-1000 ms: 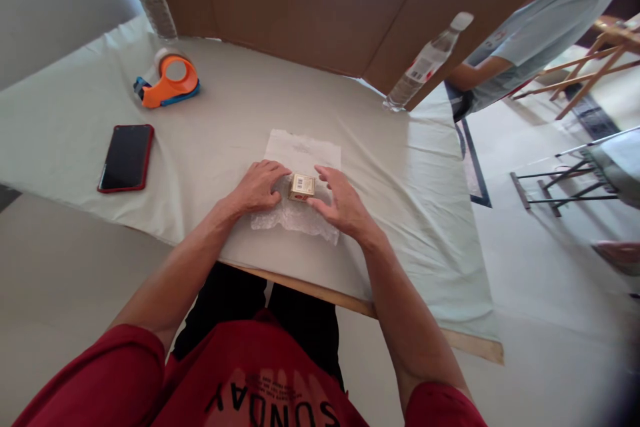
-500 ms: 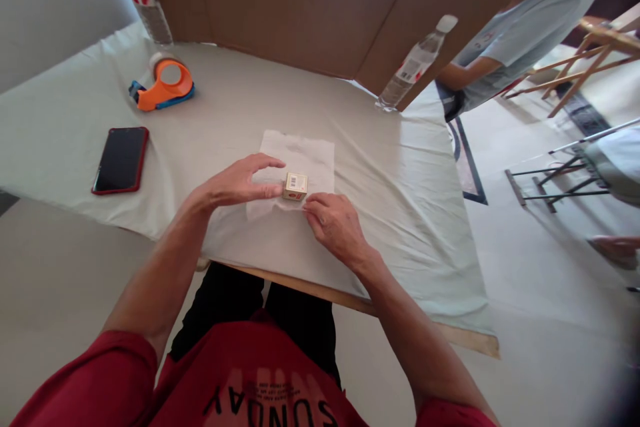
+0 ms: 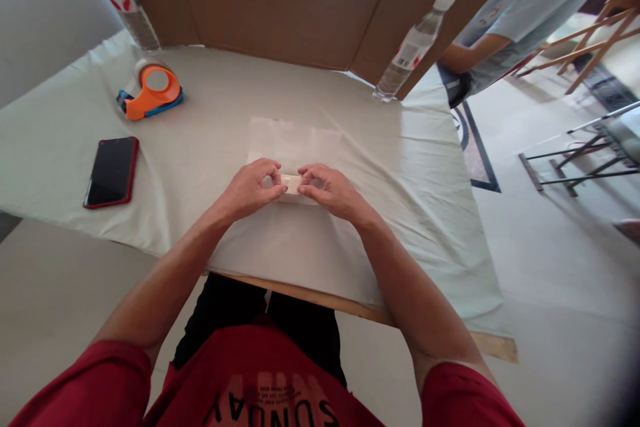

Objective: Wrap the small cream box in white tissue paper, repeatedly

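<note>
A small pale box (image 3: 291, 184) rests on a thin white sheet (image 3: 273, 137) at the middle of the cloth-covered table. The near part of the sheet appears folded up against the box. On the box's left side, my left hand (image 3: 255, 188) pinches with thumb and fingers at its edge. My right hand (image 3: 333, 191) pinches in the same way at the right side. The fingertips of both hands hide the ends of the box and part of the sheet.
An orange tape dispenser (image 3: 155, 90) and a phone (image 3: 111, 172) lie on the left. Two water bottles (image 3: 125, 3) (image 3: 415, 50) stand by a cardboard panel (image 3: 285, 7) at the back. Beyond it, at the right, sits a person (image 3: 520, 20).
My left hand has closed from a spread pose, and my right hand has moved to the box's right side. The sheet's near edge has come up over the box's front.
</note>
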`<state>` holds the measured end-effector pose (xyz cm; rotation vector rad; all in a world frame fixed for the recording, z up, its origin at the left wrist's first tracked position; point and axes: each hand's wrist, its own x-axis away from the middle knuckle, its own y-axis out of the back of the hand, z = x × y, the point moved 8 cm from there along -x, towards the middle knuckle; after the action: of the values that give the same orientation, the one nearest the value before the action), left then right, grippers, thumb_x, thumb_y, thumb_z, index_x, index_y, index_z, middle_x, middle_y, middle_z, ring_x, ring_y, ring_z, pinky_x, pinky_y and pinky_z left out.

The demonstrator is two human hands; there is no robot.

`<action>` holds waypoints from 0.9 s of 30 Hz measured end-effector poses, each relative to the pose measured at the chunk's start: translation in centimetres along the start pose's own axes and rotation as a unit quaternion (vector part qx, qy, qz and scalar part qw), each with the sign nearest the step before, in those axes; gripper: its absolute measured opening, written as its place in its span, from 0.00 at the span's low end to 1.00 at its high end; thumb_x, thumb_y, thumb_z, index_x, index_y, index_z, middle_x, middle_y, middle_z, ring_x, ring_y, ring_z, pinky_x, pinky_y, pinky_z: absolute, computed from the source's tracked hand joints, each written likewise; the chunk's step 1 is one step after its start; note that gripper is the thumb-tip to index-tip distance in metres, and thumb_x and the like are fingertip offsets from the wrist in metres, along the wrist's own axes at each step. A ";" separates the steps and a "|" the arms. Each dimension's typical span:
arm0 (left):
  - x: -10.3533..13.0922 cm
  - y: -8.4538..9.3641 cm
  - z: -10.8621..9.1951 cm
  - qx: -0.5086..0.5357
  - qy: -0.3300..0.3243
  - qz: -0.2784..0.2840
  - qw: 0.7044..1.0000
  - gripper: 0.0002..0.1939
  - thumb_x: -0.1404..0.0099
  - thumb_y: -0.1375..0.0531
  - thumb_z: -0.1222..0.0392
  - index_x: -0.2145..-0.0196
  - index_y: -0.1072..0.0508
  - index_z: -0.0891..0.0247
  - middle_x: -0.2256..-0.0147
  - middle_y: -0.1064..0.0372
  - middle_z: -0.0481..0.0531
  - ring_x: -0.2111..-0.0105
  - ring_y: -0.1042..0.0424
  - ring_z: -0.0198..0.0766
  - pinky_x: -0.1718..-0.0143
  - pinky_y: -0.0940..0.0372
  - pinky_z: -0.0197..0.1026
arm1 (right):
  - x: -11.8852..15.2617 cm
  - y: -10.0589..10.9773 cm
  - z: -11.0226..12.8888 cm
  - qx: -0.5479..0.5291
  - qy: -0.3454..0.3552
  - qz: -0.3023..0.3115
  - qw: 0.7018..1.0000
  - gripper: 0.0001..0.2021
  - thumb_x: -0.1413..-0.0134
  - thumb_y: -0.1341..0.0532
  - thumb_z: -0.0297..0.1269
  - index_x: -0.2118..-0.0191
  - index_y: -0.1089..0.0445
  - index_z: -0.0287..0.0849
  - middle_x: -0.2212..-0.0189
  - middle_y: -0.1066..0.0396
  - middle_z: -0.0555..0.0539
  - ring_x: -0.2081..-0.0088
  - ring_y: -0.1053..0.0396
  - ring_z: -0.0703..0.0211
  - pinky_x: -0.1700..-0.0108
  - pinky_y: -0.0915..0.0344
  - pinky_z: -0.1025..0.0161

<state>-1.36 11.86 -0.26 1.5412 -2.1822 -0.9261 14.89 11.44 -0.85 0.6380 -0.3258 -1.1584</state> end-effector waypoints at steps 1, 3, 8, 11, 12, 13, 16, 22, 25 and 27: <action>-0.2 -0.1 0.2 0.021 0.017 0.001 1.000 0.09 0.39 0.38 0.54 0.71 0.28 0.62 0.47 0.25 0.58 0.52 0.26 0.45 0.55 0.34 0.44 | -0.3 -0.1 -0.5 -0.023 -0.018 0.009 1.000 0.07 0.46 0.39 0.39 0.67 0.28 0.41 0.54 0.23 0.43 0.60 0.29 0.56 0.58 0.37 0.60; -0.5 -0.4 0.6 0.060 0.040 0.000 0.997 0.09 0.40 0.38 0.54 0.72 0.29 0.62 0.52 0.22 0.57 0.54 0.25 0.45 0.54 0.35 0.44 | -0.6 -0.4 -1.2 -0.058 -0.049 0.008 0.997 0.08 0.47 0.39 0.40 0.69 0.29 0.41 0.63 0.23 0.45 0.66 0.32 0.59 0.62 0.39 0.62; -0.8 -0.8 1.3 0.128 0.051 -0.018 0.990 0.11 0.42 0.38 0.53 0.74 0.31 0.63 0.60 0.21 0.55 0.62 0.26 0.40 0.58 0.37 0.42 | 0.0 -0.5 -1.6 -0.103 -0.081 -0.050 0.990 0.08 0.51 0.37 0.41 0.71 0.31 0.42 0.68 0.24 0.48 0.67 0.32 0.60 0.63 0.39 0.62; -0.6 -0.9 1.4 0.149 0.057 -0.027 0.987 0.11 0.44 0.38 0.52 0.74 0.31 0.63 0.63 0.22 0.54 0.66 0.29 0.37 0.63 0.38 0.40 | 0.5 -0.6 -1.3 -0.111 -0.083 -0.064 0.988 0.08 0.51 0.37 0.41 0.72 0.31 0.42 0.68 0.23 0.47 0.66 0.31 0.59 0.61 0.37 0.61; -0.5 -0.9 1.4 0.149 0.060 -0.027 0.987 0.11 0.44 0.38 0.52 0.74 0.30 0.63 0.65 0.22 0.53 0.68 0.30 0.36 0.64 0.39 0.39 | 0.6 -0.7 -1.2 -0.111 -0.084 -0.064 0.988 0.08 0.51 0.37 0.41 0.72 0.31 0.42 0.69 0.24 0.48 0.67 0.31 0.59 0.61 0.37 0.61; -0.4 -1.0 1.4 0.148 0.063 -0.024 0.987 0.11 0.45 0.38 0.53 0.74 0.30 0.63 0.66 0.23 0.52 0.69 0.31 0.35 0.65 0.40 0.39 | 0.6 -0.8 -1.1 -0.110 -0.084 -0.062 0.988 0.08 0.51 0.37 0.41 0.71 0.31 0.42 0.70 0.25 0.48 0.67 0.32 0.59 0.61 0.37 0.61; -0.3 -1.1 1.3 0.138 0.067 -0.016 0.988 0.10 0.45 0.38 0.54 0.74 0.29 0.64 0.69 0.25 0.51 0.71 0.34 0.34 0.67 0.41 0.38 | 0.6 -1.1 -1.4 -0.108 -0.087 -0.052 0.989 0.08 0.51 0.37 0.41 0.70 0.31 0.42 0.71 0.27 0.49 0.69 0.34 0.60 0.63 0.38 0.62; -0.5 -1.1 1.5 0.115 0.088 0.001 0.990 0.08 0.47 0.38 0.56 0.74 0.28 0.64 0.74 0.30 0.47 0.73 0.36 0.33 0.70 0.43 0.36 | 1.5 1.0 -0.4 0.077 -0.056 -0.143 0.985 0.05 0.44 0.40 0.36 0.64 0.29 0.41 0.63 0.24 0.43 0.61 0.32 0.52 0.56 0.38 0.55; -0.7 -1.4 1.4 0.120 0.087 0.019 0.989 0.07 0.46 0.38 0.57 0.74 0.28 0.64 0.76 0.33 0.45 0.74 0.37 0.33 0.72 0.44 0.36 | 2.6 0.9 3.3 0.254 0.035 -0.182 0.949 0.09 0.36 0.44 0.33 0.59 0.26 0.41 0.55 0.24 0.38 0.54 0.34 0.46 0.49 0.44 0.50; -1.0 -1.4 1.2 0.109 0.075 0.019 0.991 0.08 0.46 0.38 0.57 0.75 0.29 0.64 0.76 0.33 0.45 0.73 0.37 0.33 0.72 0.45 0.36 | 2.8 -0.9 5.1 0.317 0.092 -0.127 0.935 0.11 0.33 0.46 0.33 0.58 0.25 0.41 0.56 0.24 0.38 0.54 0.35 0.46 0.50 0.46 0.50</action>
<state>-0.71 12.84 -2.00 1.6004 -2.2559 -0.5543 12.49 7.11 2.29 1.3814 -0.4719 -1.2266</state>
